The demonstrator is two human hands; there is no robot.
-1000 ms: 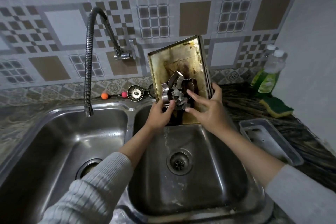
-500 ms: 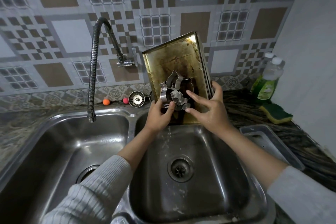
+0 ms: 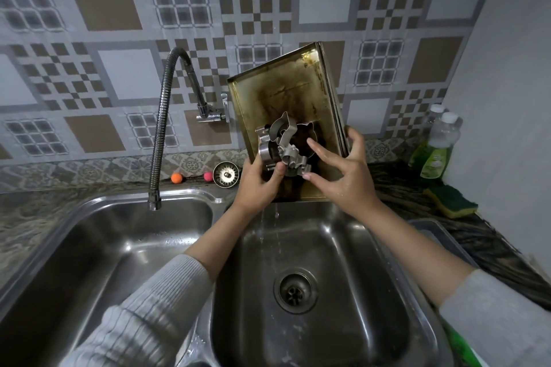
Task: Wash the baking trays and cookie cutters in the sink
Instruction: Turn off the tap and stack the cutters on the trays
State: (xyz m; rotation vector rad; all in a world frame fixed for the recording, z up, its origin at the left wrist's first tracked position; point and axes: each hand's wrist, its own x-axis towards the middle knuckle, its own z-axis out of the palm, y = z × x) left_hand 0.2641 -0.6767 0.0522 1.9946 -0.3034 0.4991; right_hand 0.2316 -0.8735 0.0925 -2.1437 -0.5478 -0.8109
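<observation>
A stained golden baking tray [image 3: 286, 89] is held tilted up on end over the back of the right sink basin [image 3: 325, 259]; a second tray edge shows stacked behind it. A cluster of metal cookie cutters [image 3: 281, 144] lies against the tray's lower face. My left hand [image 3: 258, 180] grips the tray's lower left edge, its thumb pressing the cutters. My right hand [image 3: 343, 176] grips the tray's right edge with the thumb behind and fingers spread toward the cutters. Water drips from the tray's bottom edge into the basin.
A flexible faucet [image 3: 159, 128] hangs over the left basin [image 3: 119, 247]. A sink strainer [image 3: 226, 174] and two small balls [image 3: 176, 177] sit on the back ledge. Dish-soap bottles [image 3: 436, 149], a green sponge [image 3: 451, 201] and a grey tray [image 3: 438, 235] occupy the right counter.
The tray with the cutters has been lifted a little higher and stands steeper; both hands keep the same hold. The view has tilted upward.
</observation>
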